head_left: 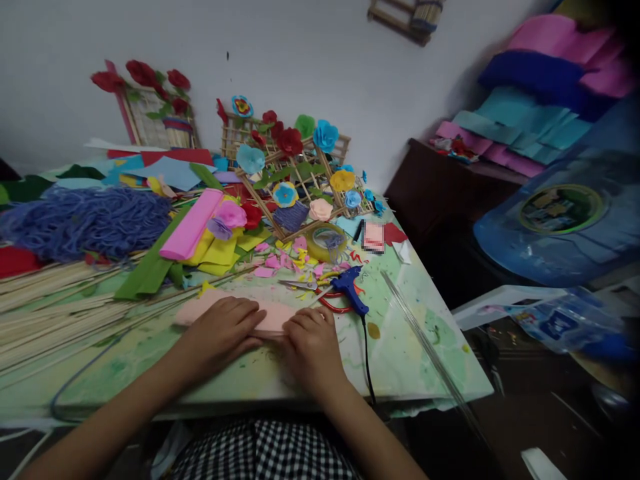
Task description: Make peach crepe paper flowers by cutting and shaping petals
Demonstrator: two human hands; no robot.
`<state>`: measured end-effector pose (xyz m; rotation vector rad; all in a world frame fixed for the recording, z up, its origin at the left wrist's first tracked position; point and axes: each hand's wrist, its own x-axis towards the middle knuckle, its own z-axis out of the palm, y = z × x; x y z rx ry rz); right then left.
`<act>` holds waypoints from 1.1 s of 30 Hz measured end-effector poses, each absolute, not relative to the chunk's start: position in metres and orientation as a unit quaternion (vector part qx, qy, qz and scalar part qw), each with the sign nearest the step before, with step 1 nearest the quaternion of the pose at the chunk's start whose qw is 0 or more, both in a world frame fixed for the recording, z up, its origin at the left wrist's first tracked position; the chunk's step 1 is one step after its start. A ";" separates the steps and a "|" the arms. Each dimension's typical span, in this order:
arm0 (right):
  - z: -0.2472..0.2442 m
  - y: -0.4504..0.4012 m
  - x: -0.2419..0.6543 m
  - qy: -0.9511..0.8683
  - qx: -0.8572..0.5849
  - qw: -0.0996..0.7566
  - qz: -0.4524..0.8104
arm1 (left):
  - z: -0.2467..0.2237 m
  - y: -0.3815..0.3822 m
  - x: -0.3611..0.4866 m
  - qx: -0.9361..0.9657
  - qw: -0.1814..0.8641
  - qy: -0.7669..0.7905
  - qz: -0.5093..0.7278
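Observation:
A folded strip of peach-pink crepe paper (274, 317) lies on the table in front of me. My left hand (225, 328) is closed over its middle, with the fingers along the top and the thumb at the near edge. At the strip's right end, my right hand (314, 343) grips it with curled fingers. Just beyond the right hand rest a blue glue gun (352, 291) with a black cord and a pair of scissors (300, 285) with red handles, partly under the gun. Both palms are hidden.
Paper flowers on stick frames (290, 141) stand at the back. Blue yarn (90, 220), thin sticks (55, 313) and bright pink crepe paper (193, 225) lie left. A roll of tape (326, 243) sits among paper scraps. Thin wires (425, 343) overhang the front edge; a blue water bottle (560, 200) is at right.

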<state>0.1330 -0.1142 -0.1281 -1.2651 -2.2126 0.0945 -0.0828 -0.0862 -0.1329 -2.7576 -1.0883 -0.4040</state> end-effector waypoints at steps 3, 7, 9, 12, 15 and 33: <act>-0.128 -0.120 0.135 -0.840 -0.464 0.279 0.039 | -0.133 -0.094 -0.093 -0.915 0.065 -0.376 -0.134; -0.132 -0.122 0.138 -0.847 -0.457 0.272 0.024 | -0.136 -0.102 -0.107 -0.910 0.070 -0.383 -0.143; -0.132 -0.119 0.139 -0.831 -0.487 0.268 0.016 | -0.142 -0.108 -0.112 -0.903 0.100 -0.377 -0.178; -0.125 -0.112 0.139 -0.794 -0.551 0.255 0.006 | -0.154 -0.117 -0.111 -0.907 0.133 -0.332 -0.222; -0.116 -0.103 0.137 -0.776 -0.587 0.229 0.003 | -0.161 -0.123 -0.095 -0.928 0.117 -0.316 -0.162; -0.108 -0.076 0.209 -0.714 -0.660 0.233 -0.011 | -0.162 -0.069 -0.107 -0.933 0.052 -0.291 -0.207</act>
